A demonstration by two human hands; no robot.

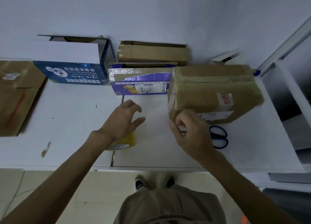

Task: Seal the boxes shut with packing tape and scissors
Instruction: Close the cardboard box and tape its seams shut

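Box: brown carton [215,92] on the right of the surface [75,131], glossy old tape along its left edge.
Right grip [190,131]: fingers curled at the box's near-left corner, pinching a pale strip [182,128], probably tape.
Left grip [124,117]: spread, holding nothing, above the roll [127,140].
Roll: yellowish, on the surface, partly hidden by the left wrist.
Scissors [218,137]: blue handles, just beside the right grip.
Handling: box likely light, stiff at the edges, slick where taped; brace it at the corners. Tape is thin and clingy; hold its end taut.
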